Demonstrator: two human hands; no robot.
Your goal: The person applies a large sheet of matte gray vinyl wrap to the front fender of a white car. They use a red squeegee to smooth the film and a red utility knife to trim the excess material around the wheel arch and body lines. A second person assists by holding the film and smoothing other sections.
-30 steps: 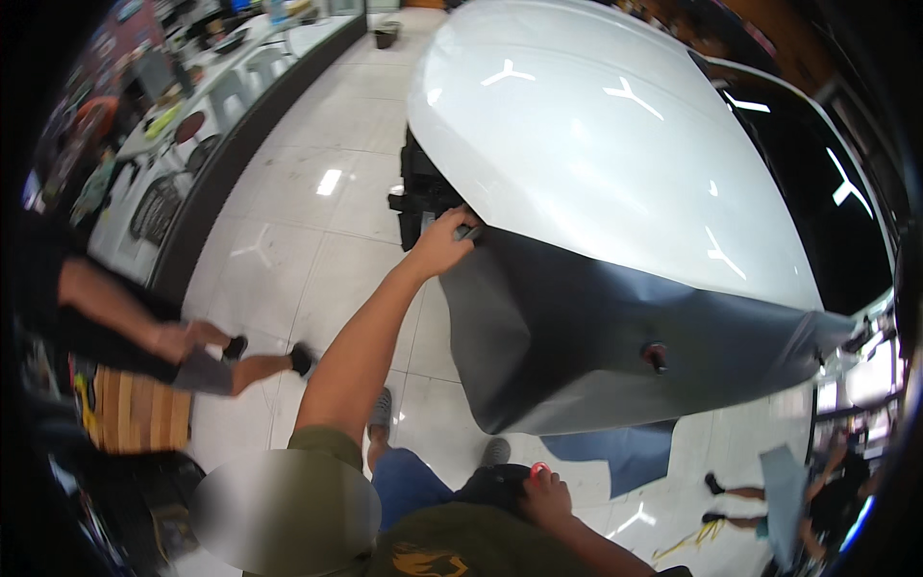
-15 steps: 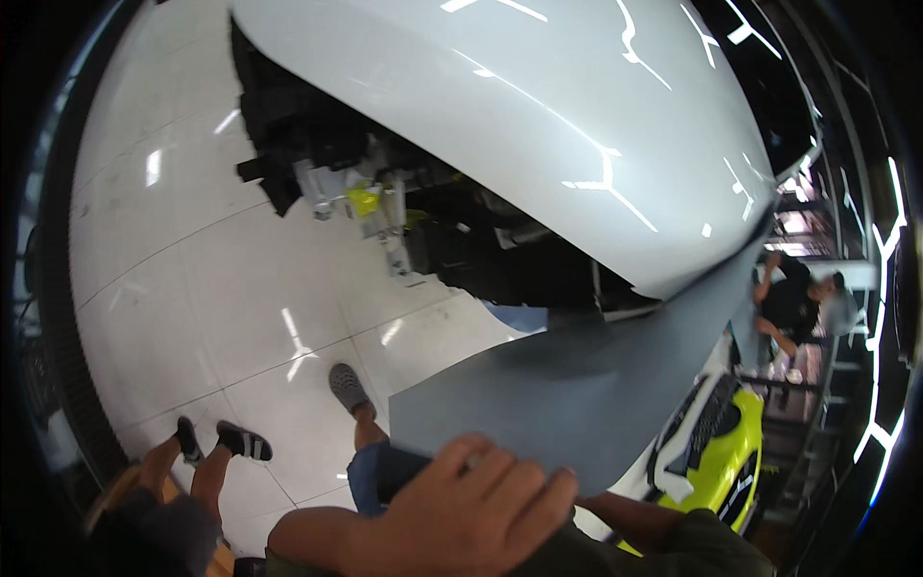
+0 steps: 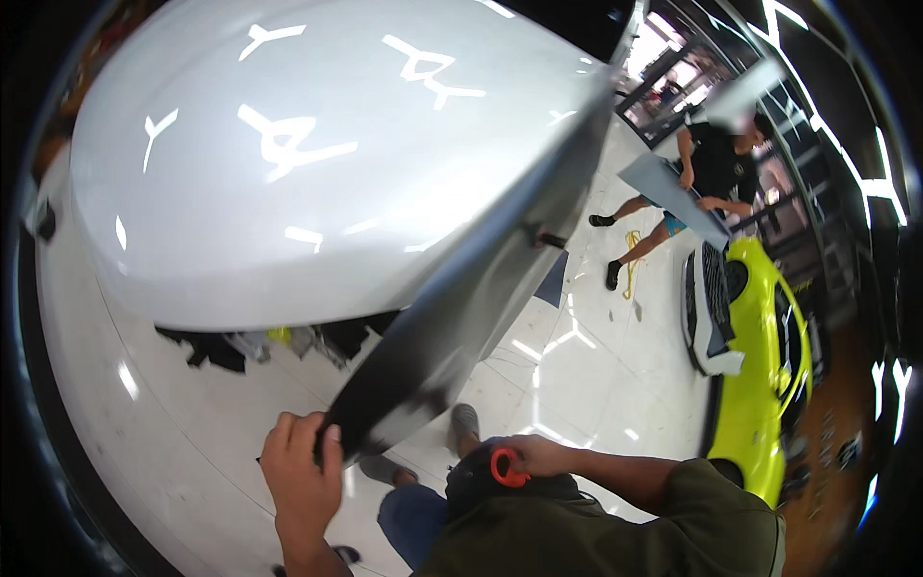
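Note:
My left hand [image 3: 300, 452] grips the lower end of a dark grey film sheet [image 3: 452, 317], which stretches diagonally up along the side of the white car's hood [image 3: 336, 192]. A small dark-and-red item [image 3: 550, 239] sits on the sheet's upper part. My right hand [image 3: 534, 454] is closed on a red ring-shaped tool [image 3: 503, 466] at the dark pouch [image 3: 473, 486] at my waist. Dark exposed parts and a yellow piece [image 3: 279, 336] show below the hood's front edge.
A co-worker [image 3: 716, 163] at upper right holds a grey sheet [image 3: 673, 192]. A lime-yellow car [image 3: 760, 413] stands at right beside a white-and-black bumper piece [image 3: 709, 303]. A yellow cable [image 3: 631, 264] lies on the tiled floor [image 3: 596, 385].
My view has turned along the hood. My left hand has swung down and to the left with the film, pulling it out from the hood. The co-worker now shows at upper right.

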